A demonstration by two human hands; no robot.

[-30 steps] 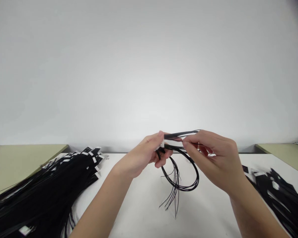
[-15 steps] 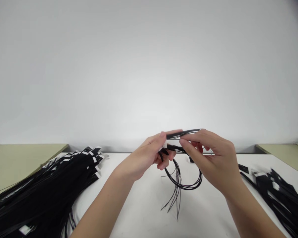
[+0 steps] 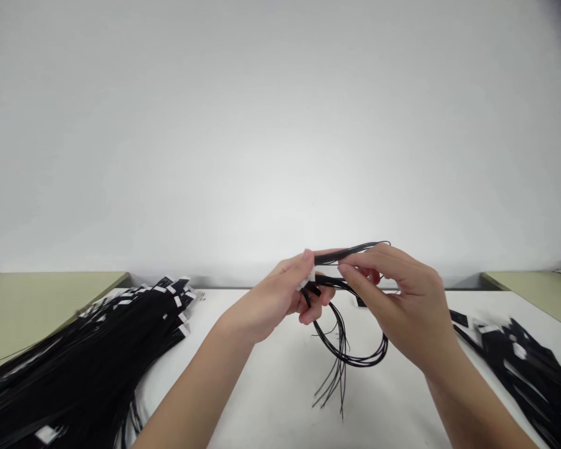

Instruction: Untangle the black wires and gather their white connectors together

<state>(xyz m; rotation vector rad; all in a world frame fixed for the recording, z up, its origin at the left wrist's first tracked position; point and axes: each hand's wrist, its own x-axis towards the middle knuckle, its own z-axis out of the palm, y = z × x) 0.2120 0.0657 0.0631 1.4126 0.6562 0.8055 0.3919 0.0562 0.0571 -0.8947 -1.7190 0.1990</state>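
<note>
A thin black wire bundle [image 3: 355,358] is held up over the white table [image 3: 271,386], looped below my hands with loose ends trailing down. My left hand [image 3: 280,299] pinches the bundle at its white connector end [image 3: 310,277]. My right hand [image 3: 397,293] grips the same bundle just to the right, thumb and forefinger on the upper strands, which run back over its fingers. The two hands nearly touch.
A big heap of black cables with white tags [image 3: 88,355] covers the table's left side. Another pile of black cables [image 3: 528,368] lies at the right. Pale green tables [image 3: 37,305] flank both sides. A plain white wall rises behind.
Both hands have drifted slightly right with the bundle. The hanging loop has swung lower and to the right, and the upper strands now reach further over my right hand.
</note>
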